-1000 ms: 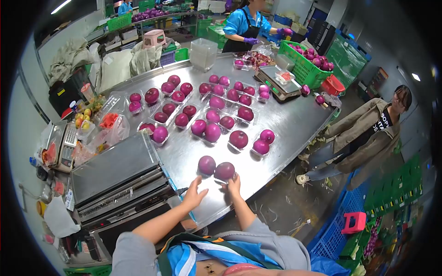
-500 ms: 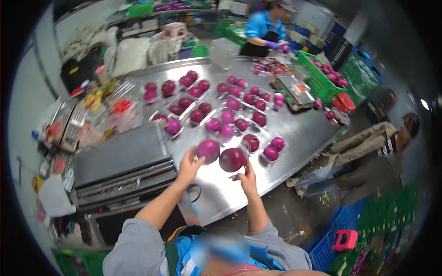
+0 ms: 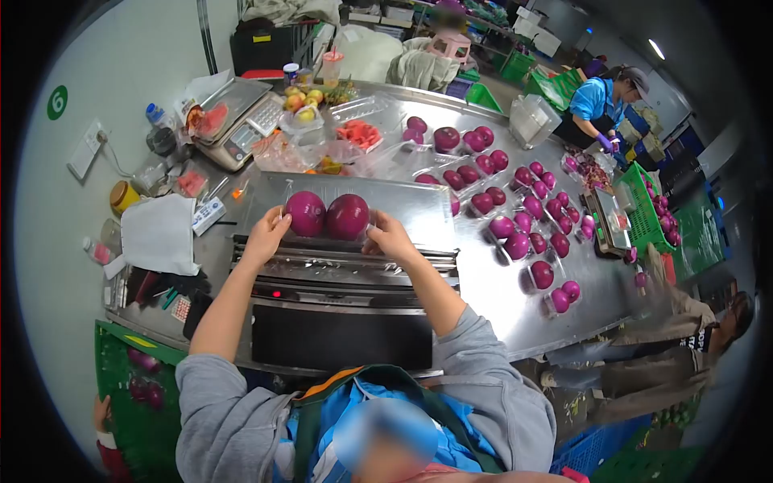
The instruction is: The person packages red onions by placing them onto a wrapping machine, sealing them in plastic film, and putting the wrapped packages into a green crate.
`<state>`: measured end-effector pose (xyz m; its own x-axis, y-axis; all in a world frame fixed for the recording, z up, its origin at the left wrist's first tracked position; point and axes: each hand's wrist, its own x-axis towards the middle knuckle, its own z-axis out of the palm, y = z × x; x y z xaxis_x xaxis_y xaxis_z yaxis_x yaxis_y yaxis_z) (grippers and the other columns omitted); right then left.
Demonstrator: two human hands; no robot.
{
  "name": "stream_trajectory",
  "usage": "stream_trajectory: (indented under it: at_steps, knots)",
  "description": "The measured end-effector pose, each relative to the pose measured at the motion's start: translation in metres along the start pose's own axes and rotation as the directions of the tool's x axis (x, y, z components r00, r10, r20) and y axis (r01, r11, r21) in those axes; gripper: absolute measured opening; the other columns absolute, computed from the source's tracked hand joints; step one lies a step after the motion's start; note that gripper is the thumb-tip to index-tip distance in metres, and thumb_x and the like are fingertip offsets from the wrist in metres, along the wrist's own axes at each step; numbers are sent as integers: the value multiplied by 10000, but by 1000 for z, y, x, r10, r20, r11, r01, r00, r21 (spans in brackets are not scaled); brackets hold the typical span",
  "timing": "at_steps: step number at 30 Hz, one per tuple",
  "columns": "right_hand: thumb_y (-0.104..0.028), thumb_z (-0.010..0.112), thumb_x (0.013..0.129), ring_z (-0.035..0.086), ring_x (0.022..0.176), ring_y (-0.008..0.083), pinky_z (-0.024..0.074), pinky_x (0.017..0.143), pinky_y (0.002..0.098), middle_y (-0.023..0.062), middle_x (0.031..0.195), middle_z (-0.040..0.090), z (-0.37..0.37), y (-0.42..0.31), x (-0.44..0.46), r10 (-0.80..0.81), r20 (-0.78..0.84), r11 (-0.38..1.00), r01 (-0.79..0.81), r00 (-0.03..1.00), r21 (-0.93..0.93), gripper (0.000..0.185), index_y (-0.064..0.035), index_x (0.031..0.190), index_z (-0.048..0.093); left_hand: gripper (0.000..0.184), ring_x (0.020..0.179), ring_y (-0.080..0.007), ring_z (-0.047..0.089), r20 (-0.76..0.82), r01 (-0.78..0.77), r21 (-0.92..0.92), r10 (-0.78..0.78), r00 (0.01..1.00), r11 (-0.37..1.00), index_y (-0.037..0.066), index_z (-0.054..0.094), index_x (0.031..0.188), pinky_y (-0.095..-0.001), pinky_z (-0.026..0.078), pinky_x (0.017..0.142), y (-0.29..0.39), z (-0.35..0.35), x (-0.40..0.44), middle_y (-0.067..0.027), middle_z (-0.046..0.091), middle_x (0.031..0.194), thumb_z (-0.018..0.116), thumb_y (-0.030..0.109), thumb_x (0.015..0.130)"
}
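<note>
Two large red onions (image 3: 327,216) sit side by side in a clear plastic tray, whose walls barely show. My left hand (image 3: 268,235) grips the tray's left end, thumb against the near side of the onion. On the right end, my right hand (image 3: 390,239) has its fingers closed around the edge. Both hands hold it level above the metal plate (image 3: 411,211) of a wrapping machine. Below them runs the machine's front bar (image 3: 354,270), with a red light and a black panel (image 3: 342,336) in front.
Several trays of red onions (image 3: 531,217) cover the steel table to the right. Behind the machine lie cut watermelon (image 3: 358,135) and a scale (image 3: 241,129). A co-worker in blue (image 3: 592,105) stands at the far right; another person's hand (image 3: 101,412) shows by a green crate (image 3: 141,427).
My hands have carried the tray of onions left, from over the open table to above the wrapping machine. My view has turned left with them.
</note>
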<state>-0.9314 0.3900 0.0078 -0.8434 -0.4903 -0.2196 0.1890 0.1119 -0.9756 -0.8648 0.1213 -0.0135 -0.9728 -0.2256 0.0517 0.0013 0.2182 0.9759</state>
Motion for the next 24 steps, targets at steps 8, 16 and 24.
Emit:
stream_trajectory:
  at_steps: [8, 16, 24]
  knots:
    - [-139, 572, 773, 612, 742, 223, 476, 680, 335, 91, 811, 636, -26, -9, -66, -222, 97, 532, 204, 970, -821, 149, -76, 890, 639, 235, 680, -185, 550, 753, -840, 516, 377, 538, 168, 130, 609, 937, -305, 390, 700, 25, -127, -12, 0, 581, 674, 558, 149, 708]
    - [-158, 576, 691, 551, 664, 205, 466, 593, 335, 37, 699, 521, -36, 0, -47, -157, 646, -131, 633, 747, -763, 453, -164, 1138, 504, 338, 685, -129, 484, 923, -935, 306, 297, 244, -181, 158, 560, 1045, -288, 344, 764, 18, -113, 3, 38, 504, 631, 514, 128, 712]
    - [-140, 556, 775, 540, 575, 255, 443, 541, 346, 66, 627, 530, -18, 34, -59, -539, 319, 185, 479, 780, -858, 69, -84, 810, 576, 262, 579, -136, 469, 776, -919, 393, 543, 322, -17, 142, 606, 943, -276, 381, 641, -17, -102, -6, 30, 479, 549, 545, 132, 689]
